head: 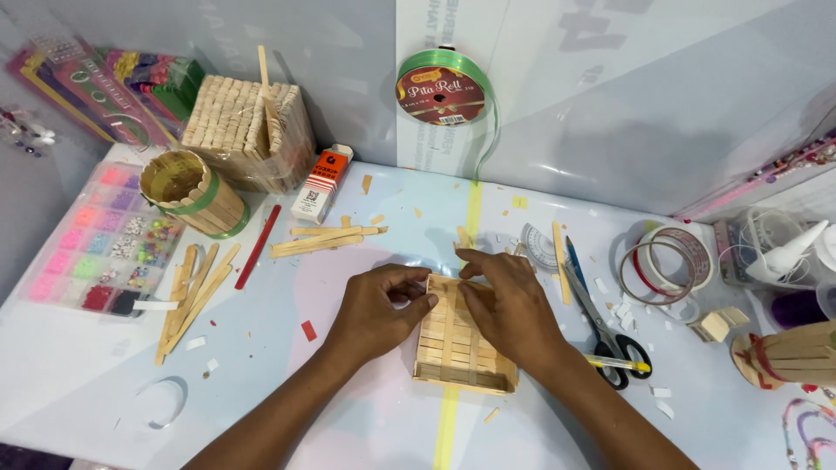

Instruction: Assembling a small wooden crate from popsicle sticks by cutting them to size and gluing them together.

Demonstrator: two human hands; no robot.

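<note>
Just left of the black-handled scissors (610, 335), a square panel of wooden craft sticks (461, 348) lay flat on the table. Both hands pressed its far edge: left hand (379, 313) pinching the corner, right hand (514, 309) resting fingers-down across the top.

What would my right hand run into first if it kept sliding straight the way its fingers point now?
The right hand points up-left across the stick panel, toward the left hand. Its fingertips would likely meet the left hand's fingers first, since they sit almost together at the panel's top edge.
</note>
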